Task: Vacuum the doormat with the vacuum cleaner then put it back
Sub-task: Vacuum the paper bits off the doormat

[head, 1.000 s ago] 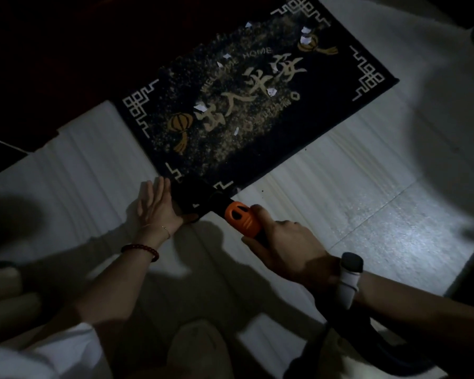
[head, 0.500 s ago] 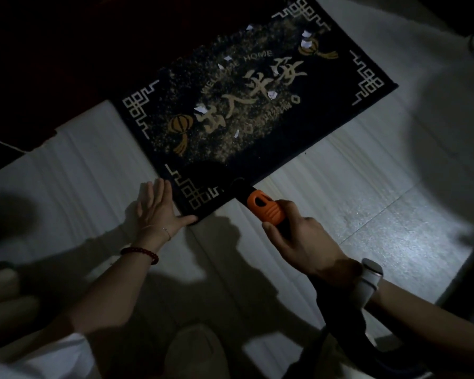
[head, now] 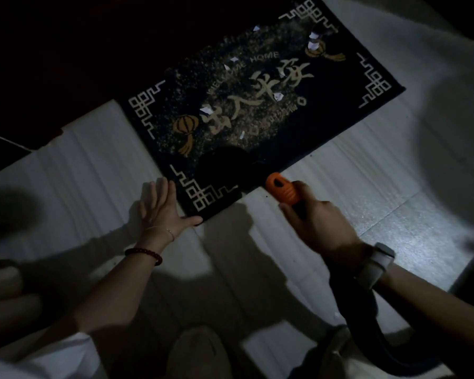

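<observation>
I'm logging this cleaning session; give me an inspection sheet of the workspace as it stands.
Surface: pale tiled floor, partly in shadow.
Job's things: dark doormat lying flat; vacuum cleaner with orange grip at the mat's near edge, dark nozzle over the mat.
Clutter: white paper scraps and fine specks on the mat.
Grippers: left hand flat on the floor, thumb touching the mat's corner; right hand holds the grip.
Cables: dark hose trailing under the right wrist.
Surroundings: dark, nothing seen.
</observation>
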### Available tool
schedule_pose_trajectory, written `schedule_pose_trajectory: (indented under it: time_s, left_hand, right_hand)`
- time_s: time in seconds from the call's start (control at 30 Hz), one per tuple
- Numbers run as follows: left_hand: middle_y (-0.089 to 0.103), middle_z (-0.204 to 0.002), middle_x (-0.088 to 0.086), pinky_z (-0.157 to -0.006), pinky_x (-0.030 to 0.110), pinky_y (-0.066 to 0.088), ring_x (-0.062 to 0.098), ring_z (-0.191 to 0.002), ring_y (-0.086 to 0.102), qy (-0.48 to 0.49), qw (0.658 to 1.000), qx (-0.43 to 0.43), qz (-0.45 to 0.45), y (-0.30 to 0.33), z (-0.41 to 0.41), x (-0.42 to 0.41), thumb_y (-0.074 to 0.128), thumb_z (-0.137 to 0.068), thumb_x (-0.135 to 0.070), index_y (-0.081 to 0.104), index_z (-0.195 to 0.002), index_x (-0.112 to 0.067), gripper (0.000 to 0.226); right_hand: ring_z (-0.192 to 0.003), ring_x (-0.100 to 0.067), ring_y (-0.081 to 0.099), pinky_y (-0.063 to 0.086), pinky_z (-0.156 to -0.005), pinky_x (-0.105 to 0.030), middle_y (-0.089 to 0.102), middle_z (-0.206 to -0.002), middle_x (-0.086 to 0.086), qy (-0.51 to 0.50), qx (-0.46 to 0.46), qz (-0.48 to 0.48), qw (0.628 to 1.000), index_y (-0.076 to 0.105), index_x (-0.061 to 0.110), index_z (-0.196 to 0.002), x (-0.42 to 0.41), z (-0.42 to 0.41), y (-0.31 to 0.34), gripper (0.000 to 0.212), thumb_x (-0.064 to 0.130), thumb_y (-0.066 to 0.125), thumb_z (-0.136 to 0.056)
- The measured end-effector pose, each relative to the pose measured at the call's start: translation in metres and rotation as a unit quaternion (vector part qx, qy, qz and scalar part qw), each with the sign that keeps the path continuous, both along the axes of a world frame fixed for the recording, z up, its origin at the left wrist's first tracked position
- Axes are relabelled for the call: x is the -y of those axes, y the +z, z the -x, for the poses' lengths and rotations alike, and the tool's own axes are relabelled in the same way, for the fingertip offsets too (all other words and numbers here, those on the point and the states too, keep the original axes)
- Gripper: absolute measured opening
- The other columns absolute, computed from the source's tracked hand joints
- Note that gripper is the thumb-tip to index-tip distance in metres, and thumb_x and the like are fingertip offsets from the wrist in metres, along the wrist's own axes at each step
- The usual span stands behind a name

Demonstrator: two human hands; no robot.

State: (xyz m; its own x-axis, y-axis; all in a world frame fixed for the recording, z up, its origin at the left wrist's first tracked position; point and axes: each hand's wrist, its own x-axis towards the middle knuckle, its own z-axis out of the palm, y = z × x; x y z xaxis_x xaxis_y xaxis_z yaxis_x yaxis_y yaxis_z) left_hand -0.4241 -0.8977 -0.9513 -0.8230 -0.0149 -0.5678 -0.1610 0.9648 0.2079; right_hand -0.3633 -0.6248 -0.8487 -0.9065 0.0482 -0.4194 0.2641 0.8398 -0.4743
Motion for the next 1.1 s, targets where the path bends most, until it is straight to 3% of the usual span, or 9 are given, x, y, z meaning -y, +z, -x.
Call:
schedule_pose_trajectory:
  time_s: [0.1,0.27,0.37,0.53,0.63,0.77,0.83,1.03,1.1]
  left_hand:
    - [-0.018,-0.156,-0.002,-0.114,0.051,-0.005,0.021,-0.142,-0.022,-0.002,1.000,0.005,0.010,0.002,0.001,-0.001,0.064,-0.074,-0.059,-0.007,-0.149,-0.017,0.111]
    - [-0.010,-0.158,-0.002,-0.115,0.051,-0.004,0.022,-0.142,-0.021,0.019,1.000,-0.010,0.006,0.002,0.002,-0.006,0.071,-0.069,-0.056,-0.005,-0.149,-0.021,0.115]
    - [-0.006,-0.158,-0.003,-0.116,0.051,-0.003,0.023,-0.143,-0.019,0.032,0.999,-0.015,0.000,0.002,0.002,-0.007,0.073,-0.069,-0.053,-0.007,-0.148,-0.024,0.116]
    - [-0.013,-0.157,-0.003,-0.116,0.052,-0.004,0.022,-0.142,-0.020,0.023,1.000,-0.004,0.008,0.002,0.002,-0.004,0.069,-0.073,-0.053,-0.004,-0.149,-0.018,0.112]
    - [-0.012,-0.157,-0.005,-0.116,0.052,-0.004,0.021,-0.143,-0.020,0.033,0.999,-0.003,-0.004,0.000,0.001,-0.001,0.070,-0.071,-0.054,-0.004,-0.149,-0.019,0.113]
    - [-0.005,-0.158,-0.002,-0.116,0.050,-0.004,0.021,-0.143,-0.019,0.050,0.999,-0.015,0.000,0.005,-0.001,-0.008,0.073,-0.069,-0.051,-0.001,-0.149,-0.020,0.113]
    - [-0.004,-0.158,-0.001,-0.116,0.050,-0.005,0.021,-0.143,-0.020,0.053,0.999,-0.009,0.008,0.006,-0.002,-0.010,0.073,-0.070,-0.051,0.000,-0.149,-0.020,0.112]
    - [-0.017,-0.156,-0.001,-0.115,0.054,-0.005,0.021,-0.142,-0.022,0.015,0.999,0.022,0.025,0.004,0.003,-0.007,0.068,-0.073,-0.055,-0.008,-0.148,-0.015,0.114]
    - [-0.021,-0.155,-0.001,-0.114,0.055,-0.006,0.020,-0.142,-0.023,-0.011,0.999,0.024,0.036,0.008,0.006,-0.011,0.069,-0.073,-0.052,-0.011,-0.148,-0.016,0.115]
  right_hand:
    - [-0.071,-0.020,0.046,0.035,-0.065,-0.027,0.063,-0.109,-0.016,-0.026,-0.017,-0.018,0.999,0.025,0.022,-0.141,-0.004,-0.002,0.007,0.056,0.046,0.043,-0.093]
    - [-0.083,-0.021,0.060,0.050,-0.074,-0.034,0.062,-0.112,-0.009,0.128,-0.018,0.024,0.991,0.013,0.023,-0.144,0.041,-0.004,0.004,0.061,0.048,0.038,-0.094]
    - [-0.079,-0.021,0.057,0.046,-0.070,-0.031,0.061,-0.112,-0.010,0.163,-0.002,0.017,0.986,0.012,0.022,-0.144,0.052,-0.001,-0.003,0.061,0.048,0.037,-0.095]
    - [-0.058,-0.010,0.041,0.032,-0.053,-0.021,0.053,-0.091,-0.001,0.064,-0.010,0.004,0.998,0.018,0.023,-0.142,0.018,0.011,0.003,0.057,0.048,0.038,-0.094]
    - [-0.061,-0.014,0.042,0.033,-0.058,-0.024,0.046,-0.084,0.001,0.037,-0.045,-0.001,0.998,0.020,0.020,-0.142,0.017,0.019,0.011,0.057,0.046,0.039,-0.094]
    - [-0.077,-0.026,0.058,0.043,-0.066,-0.030,0.063,-0.099,-0.011,0.140,-0.036,0.017,0.989,0.018,0.020,-0.142,0.050,0.014,0.006,0.059,0.048,0.038,-0.094]
    - [-0.078,-0.026,0.058,0.043,-0.066,-0.030,0.063,-0.107,-0.013,0.159,-0.013,0.018,0.987,0.017,0.020,-0.142,0.056,0.012,-0.001,0.058,0.047,0.037,-0.095]
    - [-0.068,-0.026,0.050,0.041,-0.063,-0.032,0.064,-0.099,-0.019,-0.024,-0.017,-0.009,1.000,0.026,0.020,-0.141,-0.008,0.033,-0.005,0.057,0.047,0.041,-0.093]
    - [-0.071,-0.029,0.055,0.041,-0.063,-0.032,0.063,-0.096,-0.017,-0.028,-0.024,-0.012,0.999,0.025,0.019,-0.141,-0.011,0.032,0.000,0.058,0.046,0.041,-0.093]
